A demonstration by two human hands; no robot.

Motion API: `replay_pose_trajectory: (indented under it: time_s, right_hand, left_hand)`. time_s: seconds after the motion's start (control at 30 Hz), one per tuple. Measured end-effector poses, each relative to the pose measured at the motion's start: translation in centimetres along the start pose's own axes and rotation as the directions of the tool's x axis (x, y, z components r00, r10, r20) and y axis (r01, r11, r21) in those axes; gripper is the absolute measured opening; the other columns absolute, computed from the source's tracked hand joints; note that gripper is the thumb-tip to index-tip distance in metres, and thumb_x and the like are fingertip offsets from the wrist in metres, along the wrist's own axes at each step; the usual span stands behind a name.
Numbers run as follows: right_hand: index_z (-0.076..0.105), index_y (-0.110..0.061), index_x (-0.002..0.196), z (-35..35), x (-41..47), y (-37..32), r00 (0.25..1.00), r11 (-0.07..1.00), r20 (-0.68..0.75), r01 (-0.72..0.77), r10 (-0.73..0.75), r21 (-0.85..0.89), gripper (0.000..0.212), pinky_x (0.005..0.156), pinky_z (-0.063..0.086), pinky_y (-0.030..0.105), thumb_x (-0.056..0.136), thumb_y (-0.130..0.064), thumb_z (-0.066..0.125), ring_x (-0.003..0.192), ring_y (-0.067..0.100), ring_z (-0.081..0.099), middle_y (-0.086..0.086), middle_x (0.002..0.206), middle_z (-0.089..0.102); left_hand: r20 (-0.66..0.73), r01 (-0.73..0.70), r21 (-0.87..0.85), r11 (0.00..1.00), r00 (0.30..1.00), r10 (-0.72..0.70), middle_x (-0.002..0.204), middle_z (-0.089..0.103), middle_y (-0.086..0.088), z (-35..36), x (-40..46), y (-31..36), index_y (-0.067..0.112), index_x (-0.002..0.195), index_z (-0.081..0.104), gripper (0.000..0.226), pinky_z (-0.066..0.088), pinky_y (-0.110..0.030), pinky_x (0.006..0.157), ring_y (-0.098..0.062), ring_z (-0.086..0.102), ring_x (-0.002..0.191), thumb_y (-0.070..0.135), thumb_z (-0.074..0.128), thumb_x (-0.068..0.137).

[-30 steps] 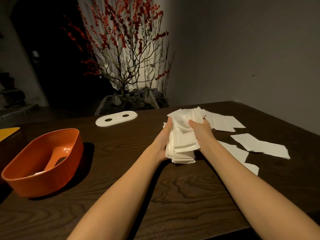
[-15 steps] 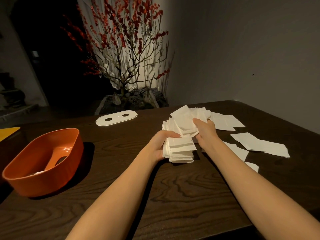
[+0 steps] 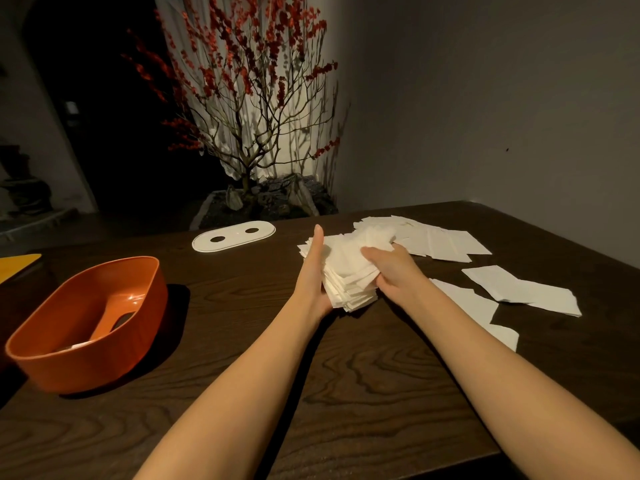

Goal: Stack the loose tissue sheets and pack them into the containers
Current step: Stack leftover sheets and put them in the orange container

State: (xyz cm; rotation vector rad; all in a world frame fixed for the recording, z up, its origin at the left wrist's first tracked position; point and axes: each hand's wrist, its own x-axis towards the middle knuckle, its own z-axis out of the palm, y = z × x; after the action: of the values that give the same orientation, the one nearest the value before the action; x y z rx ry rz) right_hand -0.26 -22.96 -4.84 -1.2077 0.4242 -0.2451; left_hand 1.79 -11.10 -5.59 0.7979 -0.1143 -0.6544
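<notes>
Fingers of the left hand were straight and pressed flat against the left side of the tissue stack, while the right hand lay on the stack's top and right edge, its fingers curled onto the sheets. That stack sat on the dark wooden worktop. Loose tissue sheets lay scattered to its right. An orange container stood well apart on the left, a white oval lid behind it.
</notes>
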Motion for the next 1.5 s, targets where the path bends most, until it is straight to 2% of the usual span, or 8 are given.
replay_pose_trajectory:
  time_s: [0.17, 0.4, 0.57, 0.77, 0.93, 1.13, 1.33, 1.5]
  right_hand:
    - [0.041, -0.004, 0.139, -0.1, 0.7, 0.2, 0.999, 0.979, 0.026, 0.047, -0.042, -0.2, 0.047, 0.091, 0.052, 0.039, 0.095, -0.016, 0.056, 0.109, 0.026, 0.06, 0.012, 0.127, 0.059]
    - [0.052, -0.008, 0.128, -1.3, 0.9, -0.1, 0.991, 0.924, 0.114, 0.106, -0.068, -0.368, 0.035, 0.097, 0.049, 0.042, 0.098, -0.026, 0.049, 0.1, 0.021, 0.058, 0.007, 0.106, 0.063]
    - [0.046, -0.031, 0.129, -2.0, 0.7, -0.9, 0.972, 0.909, 0.195, 0.194, -0.128, -0.37, 0.036, 0.065, 0.053, 0.027, 0.095, -0.017, 0.048, 0.097, 0.019, 0.052, 0.004, 0.124, 0.046]
    - [0.051, -0.029, 0.124, -2.9, 1.1, -1.2, 0.939, 0.82, 0.274, 0.32, -0.207, -0.475, 0.048, 0.055, 0.049, 0.018, 0.091, 0.005, 0.038, 0.094, 0.019, 0.052, 0.003, 0.126, 0.043]
    - [0.049, -0.029, 0.123, -3.5, 1.4, -1.2, 0.91, 0.793, 0.342, 0.383, -0.235, -0.474, 0.048, 0.062, 0.053, 0.018, 0.091, 0.006, 0.05, 0.11, 0.019, 0.054, -0.001, 0.133, 0.047]
    - [0.045, -0.036, 0.123, -3.6, 1.5, -1.4, 0.851, 0.71, 0.404, 0.511, -0.337, -0.485, 0.048, 0.061, 0.053, 0.017, 0.09, -0.006, 0.062, 0.118, 0.014, 0.048, -0.004, 0.133, 0.045]
    - [0.053, -0.026, 0.111, -3.7, 1.7, -1.2, 0.851, 0.654, 0.394, 0.521, -0.347, -0.548, 0.025, 0.061, 0.052, 0.014, 0.094, -0.009, 0.058, 0.099, 0.012, 0.055, -0.005, 0.124, 0.049]
    - [0.054, -0.021, 0.117, -3.7, 2.0, -1.2, 0.878, 0.661, 0.362, 0.475, -0.313, -0.581, 0.028, 0.063, 0.054, 0.016, 0.092, -0.007, 0.06, 0.092, 0.008, 0.06, -0.001, 0.126, 0.055]
  left_hand:
    - [-0.15, -0.006, -0.005, 1.0, 0.989, 0.005, 0.081, 0.072, -0.02, -0.1, 0.1, -0.1, 0.003, 0.099, 0.061, 0.03, 0.049, -0.052, 0.078, -0.038, 0.066, 0.083, 0.03, 0.05, 0.099]
    - [-0.239, -0.001, -0.027, 1.0, 0.971, -0.005, 0.112, 0.063, -0.023, -0.4, 0.5, 0.2, 0.005, 0.118, 0.055, 0.028, 0.049, -0.055, 0.074, -0.041, 0.062, 0.093, 0.024, 0.051, 0.097]
    - [-0.247, 0.009, -0.036, 0.999, 0.969, -0.017, 0.102, 0.063, -0.023, -0.6, 0.5, 0.3, 0.006, 0.102, 0.056, 0.02, 0.048, -0.055, 0.074, -0.041, 0.061, 0.09, 0.024, 0.05, 0.098]
    - [-0.237, 0.016, -0.04, 0.999, 0.971, -0.025, 0.099, 0.063, -0.023, -0.8, 0.4, 0.6, 0.004, 0.105, 0.056, 0.021, 0.047, -0.054, 0.069, -0.041, 0.061, 0.087, 0.023, 0.049, 0.098]
    - [-0.233, 0.02, -0.049, 0.999, 0.972, -0.031, 0.101, 0.063, -0.023, -0.9, 0.4, 0.7, 0.005, 0.099, 0.056, 0.02, 0.047, -0.055, 0.075, -0.041, 0.061, 0.089, 0.023, 0.05, 0.097]
    - [-0.242, 0.02, -0.061, 0.998, 0.97, -0.034, 0.116, 0.062, -0.024, -1.2, 0.7, 0.7, 0.007, 0.119, 0.052, 0.03, 0.05, -0.055, 0.073, -0.042, 0.062, 0.096, 0.025, 0.053, 0.096]
    - [-0.233, 0.027, -0.044, 0.999, 0.972, -0.037, 0.102, 0.063, -0.023, -1.0, 0.5, 0.7, 0.005, 0.105, 0.054, 0.022, 0.048, -0.054, 0.072, -0.041, 0.061, 0.088, 0.025, 0.05, 0.097]
    - [-0.232, 0.021, -0.039, 0.999, 0.972, -0.029, 0.098, 0.063, -0.022, -0.8, 0.3, 0.7, 0.005, 0.097, 0.055, 0.019, 0.047, -0.054, 0.069, -0.04, 0.061, 0.086, 0.023, 0.05, 0.098]
